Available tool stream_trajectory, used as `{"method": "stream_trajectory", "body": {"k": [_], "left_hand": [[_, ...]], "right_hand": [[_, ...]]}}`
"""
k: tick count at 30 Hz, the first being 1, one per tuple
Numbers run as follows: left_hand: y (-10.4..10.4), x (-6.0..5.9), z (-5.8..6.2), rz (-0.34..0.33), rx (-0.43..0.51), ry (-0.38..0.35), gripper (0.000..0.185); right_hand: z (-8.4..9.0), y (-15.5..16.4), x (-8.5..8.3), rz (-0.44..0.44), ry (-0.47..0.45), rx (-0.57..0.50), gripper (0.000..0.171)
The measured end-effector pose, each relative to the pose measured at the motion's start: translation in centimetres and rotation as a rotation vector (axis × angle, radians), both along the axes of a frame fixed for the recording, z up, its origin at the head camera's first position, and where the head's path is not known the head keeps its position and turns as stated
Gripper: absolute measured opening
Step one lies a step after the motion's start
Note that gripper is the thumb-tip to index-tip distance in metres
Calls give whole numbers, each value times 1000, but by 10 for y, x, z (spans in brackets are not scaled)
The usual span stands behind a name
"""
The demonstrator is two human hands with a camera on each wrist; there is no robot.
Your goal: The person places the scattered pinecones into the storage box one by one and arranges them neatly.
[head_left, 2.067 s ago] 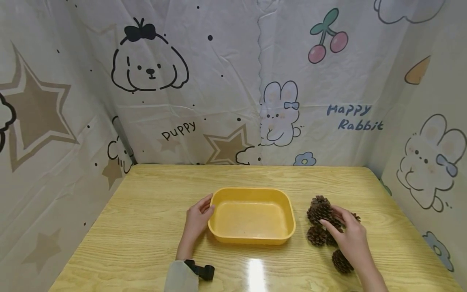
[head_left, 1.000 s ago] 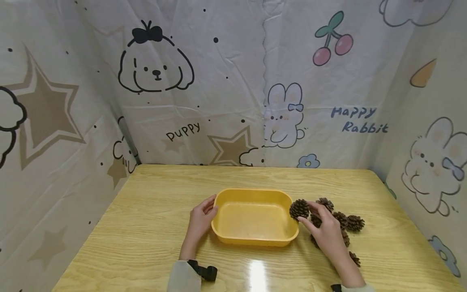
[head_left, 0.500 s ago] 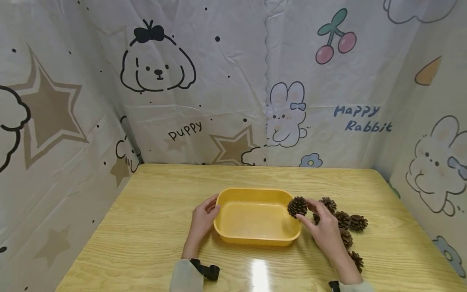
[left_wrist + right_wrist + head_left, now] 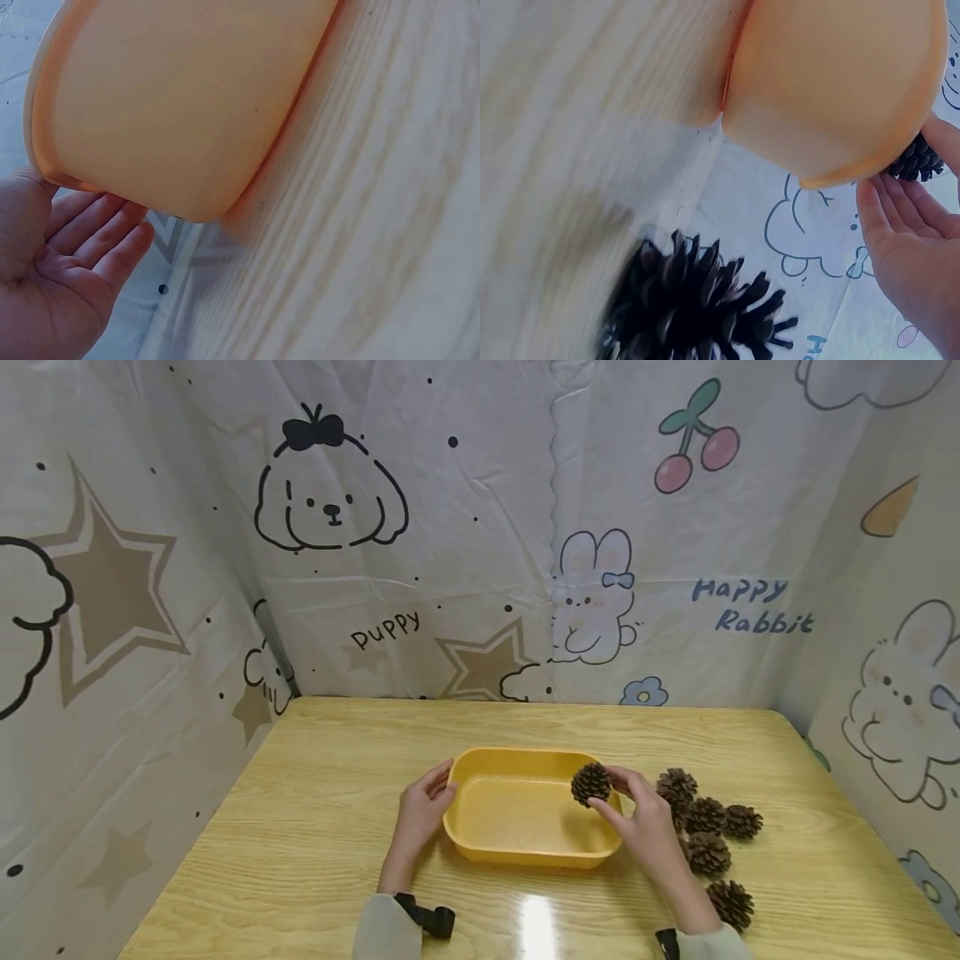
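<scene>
A shallow yellow plastic bin (image 4: 517,857) with rounded corners sits on the wooden table. At its left end my left hand (image 4: 422,806) holds the rim, fingers along the outer wall as the left wrist view shows; the thumb lies partly out of sight. My right hand (image 4: 647,822) pinches a brown pine cone (image 4: 590,785) between thumb and fingers, over the inside of the bin's right end. In the right wrist view that pine cone (image 4: 916,160) shows partly behind the rim, with the right hand's palm below it.
Several more pine cones lie in a loose group right of the bin, among them an upper one (image 4: 677,785), a lower one (image 4: 730,905) and a rightmost one (image 4: 742,821). A printed curtain (image 4: 480,485) encloses the table (image 4: 337,760) at the back and sides.
My right hand has carried a pine cone leftward from the group, across the right rim and over the bin. The left hand keeps its place at the left end.
</scene>
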State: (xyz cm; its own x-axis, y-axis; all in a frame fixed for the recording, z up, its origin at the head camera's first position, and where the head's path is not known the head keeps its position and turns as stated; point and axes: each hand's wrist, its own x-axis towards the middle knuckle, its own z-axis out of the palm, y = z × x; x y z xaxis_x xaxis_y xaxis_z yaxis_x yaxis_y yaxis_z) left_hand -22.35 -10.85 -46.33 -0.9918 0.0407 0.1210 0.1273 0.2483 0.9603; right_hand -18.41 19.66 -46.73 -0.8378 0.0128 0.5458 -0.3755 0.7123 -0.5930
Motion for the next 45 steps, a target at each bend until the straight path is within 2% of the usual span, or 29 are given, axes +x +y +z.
{"method": "stream_trajectory", "body": {"k": [13,24,27,29,32,37,45], "left_hand": [[-1,-2,-4,1,4,-4,42],[0,-2,-3,-4,12,5,42],[-1,-9,-14,3,20,10,42],[-2,-16,-27,8,28,14,42],[-4,-22,-40,13,31,20,43],[-5,-24,-44,9,41,30,43],[-5,-24,-43,13,28,20,43]], "right_hand": [[-2,-20,-12,54,-49,-2,48],[-2,-42,-21,116,-233,-28,46],[-2,-48,-24,118,-257,-23,46],[-3,-52,-27,119,-262,-21,45],[-3,-57,-29,117,-263,-9,47],[-2,-66,-33,138,-283,-18,46],[-3,-81,-42,175,-320,-42,44]]}}
